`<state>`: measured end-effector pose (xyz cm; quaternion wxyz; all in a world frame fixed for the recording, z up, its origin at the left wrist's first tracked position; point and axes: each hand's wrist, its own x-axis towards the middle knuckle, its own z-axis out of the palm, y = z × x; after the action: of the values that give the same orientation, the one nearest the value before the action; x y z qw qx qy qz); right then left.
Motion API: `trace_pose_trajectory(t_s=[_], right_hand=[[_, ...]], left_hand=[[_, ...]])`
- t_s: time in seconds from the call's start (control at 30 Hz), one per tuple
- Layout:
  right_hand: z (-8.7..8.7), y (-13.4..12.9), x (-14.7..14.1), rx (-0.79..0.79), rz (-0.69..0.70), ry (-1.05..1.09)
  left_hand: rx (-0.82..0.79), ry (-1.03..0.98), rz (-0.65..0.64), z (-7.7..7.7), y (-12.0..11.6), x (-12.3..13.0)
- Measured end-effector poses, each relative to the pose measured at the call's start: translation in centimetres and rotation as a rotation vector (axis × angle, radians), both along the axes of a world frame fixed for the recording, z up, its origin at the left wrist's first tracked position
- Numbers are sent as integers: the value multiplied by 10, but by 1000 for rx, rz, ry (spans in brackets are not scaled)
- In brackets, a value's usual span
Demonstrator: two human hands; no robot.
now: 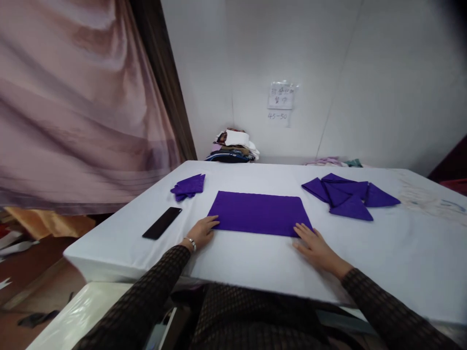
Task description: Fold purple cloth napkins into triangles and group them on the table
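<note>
1. Cloth (259,213) – purple, a flat oblong, lying on the white bench (248,262) between the phone (162,223) and the folded purple pieces (348,194) on the right
2. Left hand (203,233) – fingertips on its near left corner, grip loose and flat, nothing clasped
3. Right hand (316,247) – fingers spread over the near right corner, grip open

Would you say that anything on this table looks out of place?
Perhaps the black phone-like slab, lying aslant left of the flat purple cloth; it seems unrelated to the cloth. I see no spill or damage.
</note>
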<state>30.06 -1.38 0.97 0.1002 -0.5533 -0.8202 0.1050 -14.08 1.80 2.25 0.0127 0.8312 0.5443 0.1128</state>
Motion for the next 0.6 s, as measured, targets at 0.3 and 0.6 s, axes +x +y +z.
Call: trace_pose_trajectory(t_s=[0.3, 0.6], right_hand=[[-2, 15, -12, 86, 64, -27], [-23, 28, 2, 294, 149, -56]], left_hand=[[-7, 77, 70, -7, 20, -1], [148, 83, -87, -7, 10, -14]])
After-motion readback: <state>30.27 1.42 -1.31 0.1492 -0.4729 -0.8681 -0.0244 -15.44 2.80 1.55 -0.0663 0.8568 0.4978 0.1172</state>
